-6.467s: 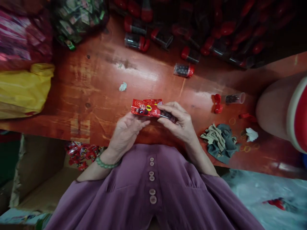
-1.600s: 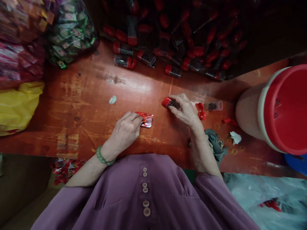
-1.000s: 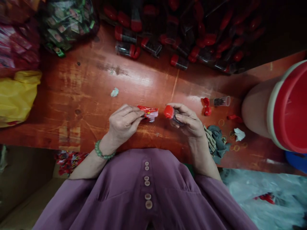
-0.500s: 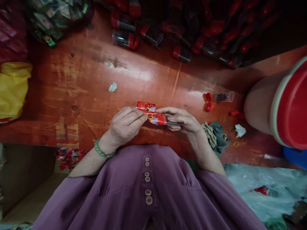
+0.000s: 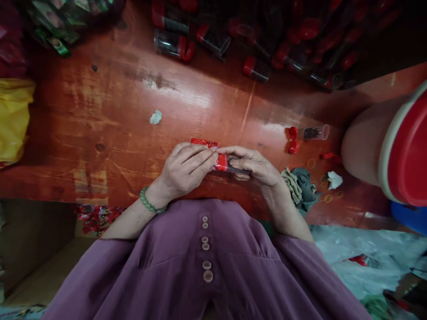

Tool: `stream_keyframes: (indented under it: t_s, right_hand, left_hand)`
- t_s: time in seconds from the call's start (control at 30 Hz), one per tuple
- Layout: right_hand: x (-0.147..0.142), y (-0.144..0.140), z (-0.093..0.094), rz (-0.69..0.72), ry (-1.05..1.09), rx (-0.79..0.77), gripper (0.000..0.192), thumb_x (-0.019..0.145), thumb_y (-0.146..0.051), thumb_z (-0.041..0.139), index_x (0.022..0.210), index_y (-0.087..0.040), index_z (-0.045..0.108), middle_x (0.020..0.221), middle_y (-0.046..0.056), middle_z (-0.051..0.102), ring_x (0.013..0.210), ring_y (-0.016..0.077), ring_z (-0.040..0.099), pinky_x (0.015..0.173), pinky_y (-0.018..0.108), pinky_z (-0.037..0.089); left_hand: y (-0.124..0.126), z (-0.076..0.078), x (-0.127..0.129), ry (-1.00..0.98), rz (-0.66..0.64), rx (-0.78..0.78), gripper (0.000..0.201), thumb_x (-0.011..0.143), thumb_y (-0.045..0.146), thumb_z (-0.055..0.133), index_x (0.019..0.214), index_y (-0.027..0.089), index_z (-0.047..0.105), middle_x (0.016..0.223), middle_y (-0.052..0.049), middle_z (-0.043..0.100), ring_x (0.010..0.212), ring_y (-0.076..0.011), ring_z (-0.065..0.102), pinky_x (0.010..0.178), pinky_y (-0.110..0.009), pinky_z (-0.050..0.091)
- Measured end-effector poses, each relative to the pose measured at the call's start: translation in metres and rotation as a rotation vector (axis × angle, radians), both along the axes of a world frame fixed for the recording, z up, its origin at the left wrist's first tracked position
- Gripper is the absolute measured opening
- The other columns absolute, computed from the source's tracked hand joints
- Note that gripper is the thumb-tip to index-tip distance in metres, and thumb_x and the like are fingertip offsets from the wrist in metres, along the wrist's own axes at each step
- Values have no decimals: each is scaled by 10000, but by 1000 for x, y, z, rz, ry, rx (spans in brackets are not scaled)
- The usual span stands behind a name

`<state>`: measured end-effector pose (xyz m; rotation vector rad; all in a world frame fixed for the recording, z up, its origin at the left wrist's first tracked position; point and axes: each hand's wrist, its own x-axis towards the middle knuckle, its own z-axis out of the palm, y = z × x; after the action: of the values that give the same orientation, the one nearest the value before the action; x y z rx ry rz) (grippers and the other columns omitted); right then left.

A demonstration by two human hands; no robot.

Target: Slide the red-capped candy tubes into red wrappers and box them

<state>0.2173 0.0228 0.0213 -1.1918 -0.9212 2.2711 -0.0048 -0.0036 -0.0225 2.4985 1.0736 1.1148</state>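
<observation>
**Vial and wrapper meeting at table centre**

Left hand (image 5: 187,171) pinched on a red printed wrapper (image 5: 204,142), its top edge peeking out at 12 o'clock above the knuckles. Right hand (image 5: 255,162) closed around a small clear vial with a red cap (image 5: 223,162), cap end pointing toward 9 o'clock, straight at the left fingertips. Long axis of the vial lying left to right, nearly level with the near table edge. Cap touching or just short of the wrapper; cannot tell whether it sits inside the open mouth. Both hands equally close, right one carrying the vial, left one carrying the sleeve. Everything held just above the red wooden table (image 5: 110,129).

At 2 o'clock from the hands, an open vial (image 5: 312,132) lying on its side with loose red caps (image 5: 293,139) beside it. At 3 o'clock, a crumpled cloth (image 5: 300,189). At 12 o'clock, far side, a heap of capped vials (image 5: 253,44). At 9 o'clock, a yellow bag (image 5: 13,118). Large red-lidded tub (image 5: 400,146) at the right edge.
</observation>
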Motion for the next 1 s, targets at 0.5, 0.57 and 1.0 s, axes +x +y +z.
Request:
stream_keyframes:
  t_s: [0.5, 0.57, 1.0]
  right_hand:
    - [-12, -4, -1, -75, 9, 89, 304, 823, -222, 659, 1122, -188, 704, 681, -57, 589, 426, 22, 338, 402, 177, 266]
    - [-13, -7, -2, -131, -27, 140, 316, 832, -263, 674, 1144, -222, 702, 780, -37, 654, 441, 24, 354, 407, 176, 291]
    - [-47, -21, -8, 39, -381, 920, 393, 964, -245, 535, 1356, -255, 565, 1335, 68, 663, 1187, 201, 645, 1039, 409, 521]
  left_hand:
    - [-1, 2, -8, -14, 6, -53, 334, 905, 257, 651, 1238, 280, 641, 1229, -43, 725, 1190, -243, 645, 1030, -428, 470]
    - [-8, 8, -7, -138, 137, -209, 518, 837, 351, 747, 1325, 286, 587, 1354, -77, 655, 1303, -302, 563, 1091, -477, 427]
    - [-16, 44, 16, -1557, 308, -1468, 253, 708, 380, 860, 716, 160, 735, 769, -16, 743, 725, -117, 674, 797, -280, 568]
